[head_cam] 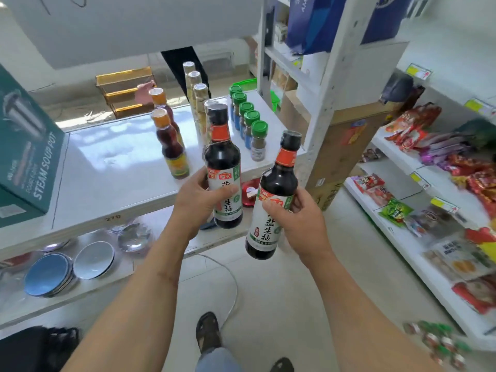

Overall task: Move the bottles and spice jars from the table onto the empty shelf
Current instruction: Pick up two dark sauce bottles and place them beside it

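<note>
Both forearms extend forward from the bottom edge of the view, hands raised in front of the desk. The left hand has its grip closed around the lower label of a dark soy sauce bottle, thumb across the front, bottle upright. The right hand has its grip closed around a second soy sauce bottle, which tilts with its cap toward 1 o'clock. Both bottles are held in the air, off the desk, with black caps, red neck bands and white-green labels. On the desk at 12 o'clock stand two amber-capped sauce bottles, a row of tall clear jars and a row of green-capped spice jars.
</note>
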